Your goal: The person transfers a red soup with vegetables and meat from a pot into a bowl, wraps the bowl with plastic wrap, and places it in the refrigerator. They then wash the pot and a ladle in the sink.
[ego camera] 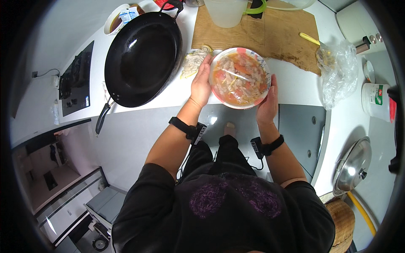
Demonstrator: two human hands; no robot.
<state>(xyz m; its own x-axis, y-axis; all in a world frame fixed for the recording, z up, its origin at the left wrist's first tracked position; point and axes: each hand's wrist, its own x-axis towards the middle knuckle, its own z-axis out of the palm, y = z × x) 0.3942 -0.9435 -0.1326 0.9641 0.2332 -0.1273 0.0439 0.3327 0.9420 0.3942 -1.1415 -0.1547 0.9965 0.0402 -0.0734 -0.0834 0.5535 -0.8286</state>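
Note:
A patterned bowl (pixel 240 78) of meat and tomato pieces in broth, with a shiny clear film over its top, is held between both hands at the counter's front edge. My left hand (pixel 201 83) grips its left rim, and my right hand (pixel 268 101) supports the lower right side. Just left of the bowl a crumpled cloth (pixel 193 63) lies on the white counter (pixel 291 82). A large black wok (pixel 142 60) stands further left, its black handle (pixel 102 118) jutting over the front edge.
Behind the bowl lies a cardboard sheet (pixel 284 34) with a plastic jug (pixel 226 12). A yellow-handled knife (pixel 309 38) and a clear plastic bag (pixel 340 76) are at right, near a white tub (pixel 375 99) and a steel lid (pixel 354 167). A bowl of dark liquid (pixel 114 22) stands behind the wok.

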